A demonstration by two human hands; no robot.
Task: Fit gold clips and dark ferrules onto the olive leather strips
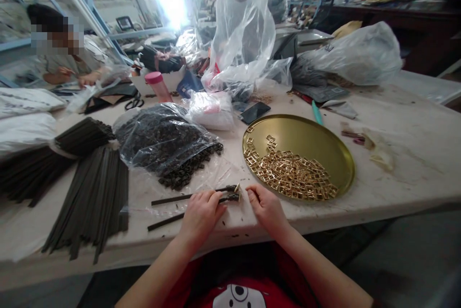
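Note:
My left hand (201, 216) rests at the table's near edge, fingers closed on the end of a dark strap (169, 220); a second dark strap (180, 197) lies just beyond it. A small gold buckle (236, 188) sits at the strap ends between my hands. My right hand (265, 207) is curled beside it, fingertips pinched near the strap tip; what it holds is too small to make out. To the right lies a round gold tray (320, 140) with a heap of gold buckles (291, 173).
A clear bag of small dark loops (162, 142) lies behind my hands. Bundles of dark straps (93, 197) fan out at left. Plastic bags (241, 39), a phone (255, 112), a pink-lidded bottle (157, 85) and scissors (134, 103) stand farther back. Another person (68, 58) works at far left.

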